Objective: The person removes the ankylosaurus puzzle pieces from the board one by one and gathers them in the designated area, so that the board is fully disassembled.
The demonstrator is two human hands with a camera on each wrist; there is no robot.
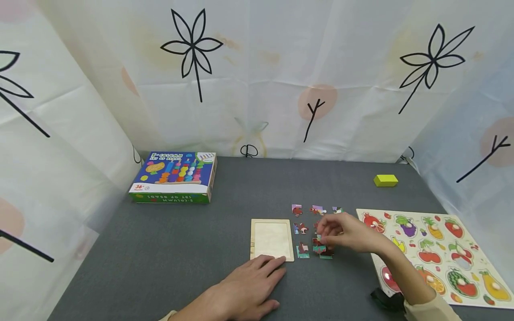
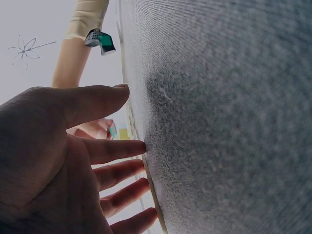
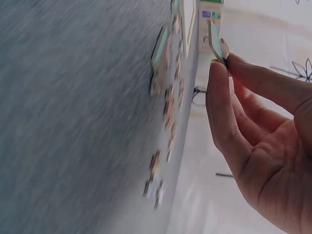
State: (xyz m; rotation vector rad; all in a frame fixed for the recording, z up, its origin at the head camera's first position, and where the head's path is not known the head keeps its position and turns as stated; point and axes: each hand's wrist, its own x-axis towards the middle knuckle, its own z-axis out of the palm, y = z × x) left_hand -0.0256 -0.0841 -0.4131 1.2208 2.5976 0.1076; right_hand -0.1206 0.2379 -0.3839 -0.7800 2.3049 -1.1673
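My right hand [image 1: 351, 232] pinches a small jigsaw piece [image 3: 214, 41] with a teal face between thumb and fingertip, lifted off the table. Below it and to its left lie several loose jigsaw pieces [image 1: 303, 250] with reddish-brown, teal and purple printing; the hand hides some of them. A pale wooden puzzle tray [image 1: 271, 240] with a raised rim lies left of the pieces, no piece inside it. My left hand [image 1: 250, 289] rests at the tray's near edge, fingers extended and fingertips touching the rim, as the left wrist view also shows.
A fruit knob-puzzle board [image 1: 441, 240] lies to the right, partly beneath my right forearm. A yellow-green block [image 1: 385, 180] sits at the back right. At the back left stands a blue bead-set box [image 1: 172, 176]. Patterned white curtains [image 1: 257, 80] enclose the grey table [image 1: 168, 249].
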